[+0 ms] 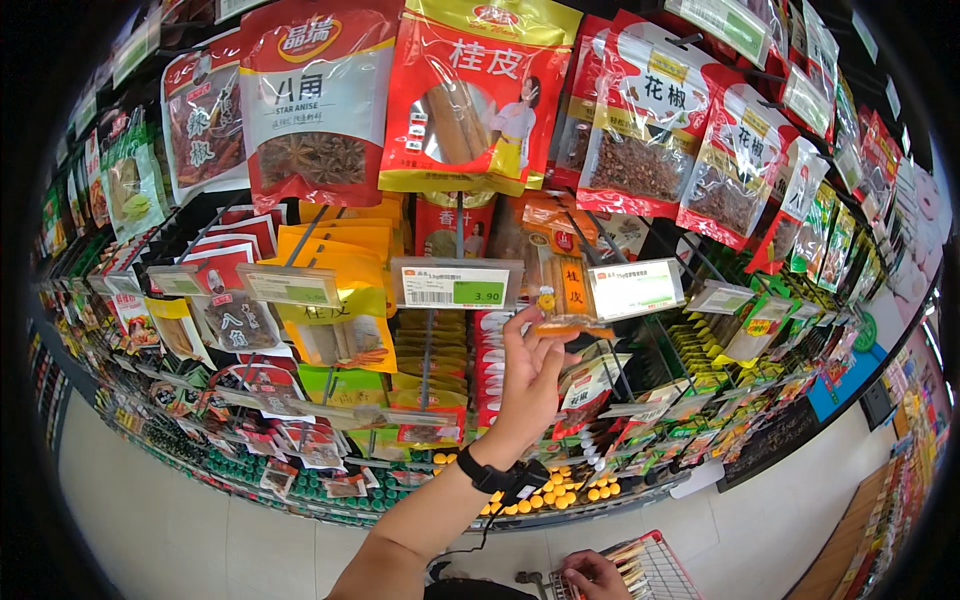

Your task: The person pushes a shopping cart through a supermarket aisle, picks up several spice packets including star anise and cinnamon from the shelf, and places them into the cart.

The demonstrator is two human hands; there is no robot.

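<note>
My left hand, with a black strap and device at the wrist, reaches up to a hanging clear and orange packet of cinnamon bark. Its fingertips are at the packet's lower edge; whether they pinch it I cannot tell. A price tag holder partly overlaps the packet's right side. Low in the view, my right hand is curled at the near end of a wire shopping cart with a red rim. Above my left hand hang a red and yellow cinnamon packet and a star anise packet.
Hooks with price tags project from the spice rack. Yellow cinnamon packets hang left of my hand, Sichuan pepper packets at the upper right. Yellow-capped bottles stand low down. Pale floor tiles lie below, and another shelf stands at the lower right.
</note>
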